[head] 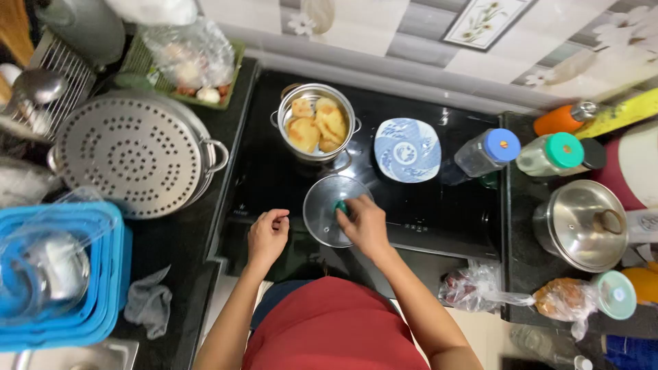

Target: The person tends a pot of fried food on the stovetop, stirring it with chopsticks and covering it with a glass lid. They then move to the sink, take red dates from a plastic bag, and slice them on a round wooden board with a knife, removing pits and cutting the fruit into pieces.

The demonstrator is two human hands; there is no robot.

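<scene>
The right hand (363,223) has its grip closed on the green knob (340,206) of a glass lid (332,209), which lies flat on the black cooktop (425,199); holding it by the knob keeps the fingers off the glass. The left hand (267,234) rests to the left of that grip with its fingers loosely curled around nothing, hovering near the cooktop's front edge. Just beyond the grip stands a steel pot (317,123), uncovered, holding several pale yellow cooked pieces, so the lid most likely belongs to it. To the right of the pot, an empty blue-and-white patterned plate (407,149) sits within easy reach. Farther right of the grip, on the desk (521,219), stand capped jars (488,152) and a lidded steel pot (581,224). Far left of the grip, a perforated steamer tray (133,154) tops a large pot, with stacked blue tubs (62,274) nearer the person.
</scene>
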